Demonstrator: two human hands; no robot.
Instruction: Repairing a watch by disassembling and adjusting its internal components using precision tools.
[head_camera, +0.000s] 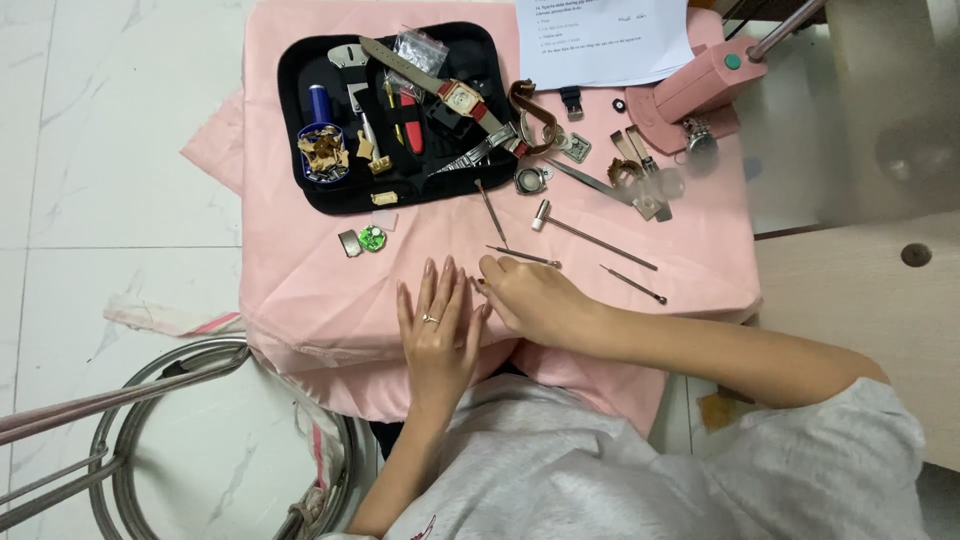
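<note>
Two bare hands meet at the near edge of the pink cloth-covered table (300, 280). Leftmost, the left hand (438, 325) lies flat, fingers spread and straight, holding nothing, a ring on one finger. Touching it, the right hand (535, 300) curls its fingertips together as if pinching something tiny; what it grips cannot be told. Pressing the cloth taut would likely steady such fine work. Just beyond lie a thin metal pin tool (523, 257) and, further right, a small steel hammer (590, 232).

Tool case (400, 190) behind hands, hammer (590, 232) rightward
</note>
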